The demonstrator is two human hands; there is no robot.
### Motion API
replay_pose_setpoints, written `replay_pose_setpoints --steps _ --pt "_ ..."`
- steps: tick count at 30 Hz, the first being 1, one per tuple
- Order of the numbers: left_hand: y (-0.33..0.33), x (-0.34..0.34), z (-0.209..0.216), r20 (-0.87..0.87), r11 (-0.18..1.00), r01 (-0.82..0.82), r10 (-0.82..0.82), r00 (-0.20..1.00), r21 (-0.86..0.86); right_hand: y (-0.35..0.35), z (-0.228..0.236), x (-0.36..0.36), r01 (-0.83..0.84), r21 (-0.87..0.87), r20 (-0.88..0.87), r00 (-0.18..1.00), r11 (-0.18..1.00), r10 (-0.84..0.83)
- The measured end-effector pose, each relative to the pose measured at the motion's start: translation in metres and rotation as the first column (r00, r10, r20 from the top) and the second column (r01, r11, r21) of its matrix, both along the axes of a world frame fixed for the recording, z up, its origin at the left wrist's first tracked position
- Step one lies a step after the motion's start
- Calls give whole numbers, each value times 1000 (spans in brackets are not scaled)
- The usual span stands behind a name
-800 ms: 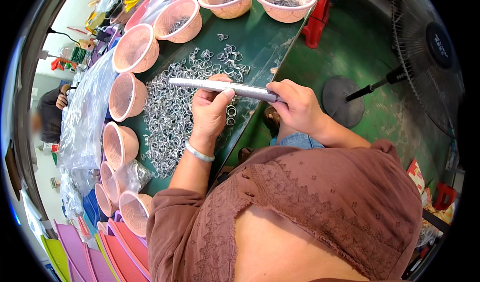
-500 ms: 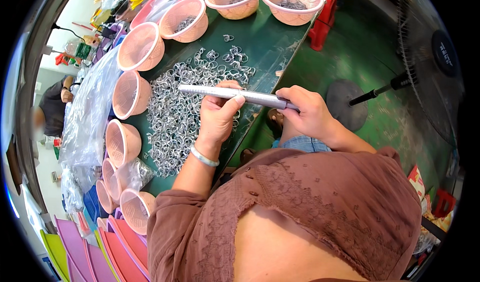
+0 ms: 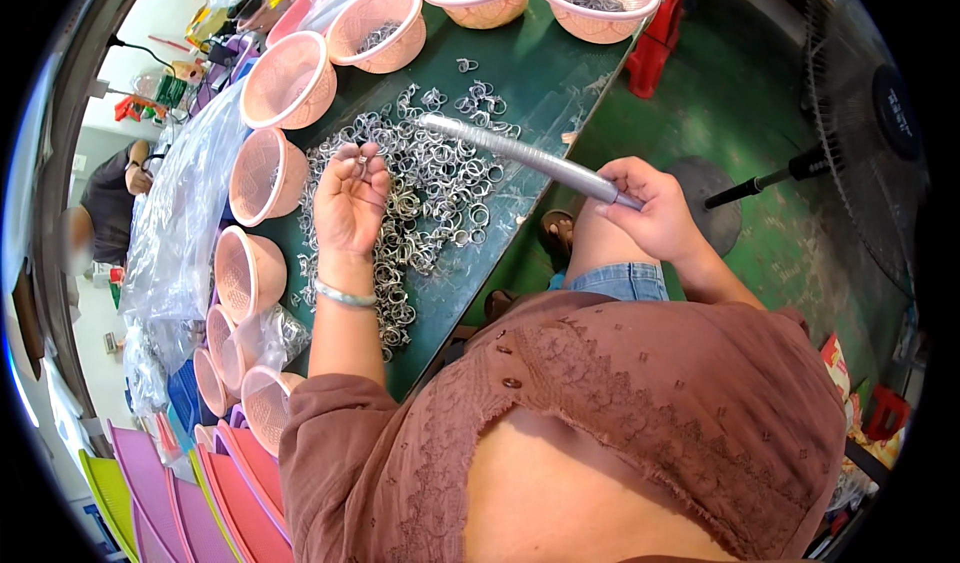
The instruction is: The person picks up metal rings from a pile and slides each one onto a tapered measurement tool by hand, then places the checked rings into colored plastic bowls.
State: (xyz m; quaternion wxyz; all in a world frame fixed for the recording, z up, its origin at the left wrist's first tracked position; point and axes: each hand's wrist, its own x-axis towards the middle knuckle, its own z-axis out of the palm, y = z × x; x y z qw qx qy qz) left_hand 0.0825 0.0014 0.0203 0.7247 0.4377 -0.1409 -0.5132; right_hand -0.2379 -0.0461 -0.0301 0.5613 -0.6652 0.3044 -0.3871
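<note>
A silvery, tapered ring mandrel (image 3: pixel 535 155) slants above the table, its thin end pointing away to the left. My right hand (image 3: pixel 655 208) is closed around its thick end. Over the left side of a loose heap of silver-coloured metal rings (image 3: pixel 435 203), my left hand (image 3: pixel 350 208) is turned palm up with its fingers curled. Between those fingertips sits a small ring (image 3: pixel 362 161), apart from the mandrel. The heap lies spread across the green tabletop (image 3: pixel 545 103).
Pink plastic baskets line the table's far and left edges; a far basket (image 3: pixel 598 3) holds rings. Clear plastic sheeting (image 3: pixel 185 223) lies beyond them. On the right stand a fan (image 3: pixel 770 178) and a red stool (image 3: pixel 655 38). Another person (image 3: pixel 108 198) is at far left.
My left hand has left the mandrel and moved left, with a ring in its fingertips. The mandrel has swung to a steeper slant, held only by my right hand.
</note>
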Motion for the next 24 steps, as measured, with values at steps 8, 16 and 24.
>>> replay_pose_setpoints --steps 8,16,24 --pt "-54 -4 -8 782 941 133 -332 527 310 -12 -3 3 39 138 150 987 990 -60" --pt "-97 -26 -6 697 731 -119 -679 -230 672 -10 -8 4 35 159 173 983 987 -62" --pt "-90 4 -13 477 826 447 -564 674 345 -14 -18 3 98 64 21 995 993 -100"
